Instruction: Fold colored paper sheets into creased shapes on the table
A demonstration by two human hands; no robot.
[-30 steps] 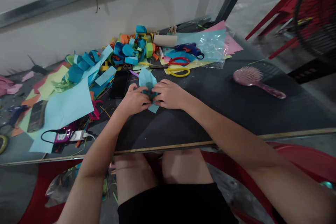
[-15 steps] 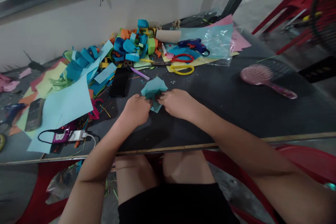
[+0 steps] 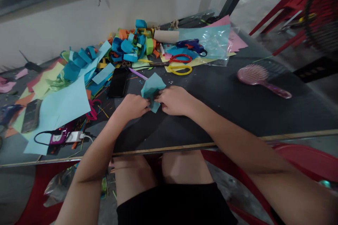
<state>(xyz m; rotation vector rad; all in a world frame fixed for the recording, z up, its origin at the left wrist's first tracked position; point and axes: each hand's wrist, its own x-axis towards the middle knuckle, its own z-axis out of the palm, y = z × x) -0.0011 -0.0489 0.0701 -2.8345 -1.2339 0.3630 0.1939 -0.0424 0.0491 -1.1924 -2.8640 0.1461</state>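
Observation:
A folded piece of teal paper (image 3: 152,86) rests on the dark table (image 3: 224,105) in front of me. My left hand (image 3: 132,107) pinches its lower left part with curled fingers. My right hand (image 3: 174,100) presses and pinches its right side. Both hands meet over the paper's lower half, which they partly hide.
A black phone (image 3: 118,82) lies just left of the paper. Behind it sit a heap of coloured paper loops (image 3: 129,47), red and yellow scissors (image 3: 181,64), a blue glue gun (image 3: 191,45) and a cardboard tube (image 3: 166,36). A pink hairbrush (image 3: 257,77) lies right. Large light-blue sheet (image 3: 63,107) and a charger (image 3: 71,136) lie left.
The teal paper has been turned and refolded between my hands, its upper flap now wider. Both hands stay together at the same spot on the table.

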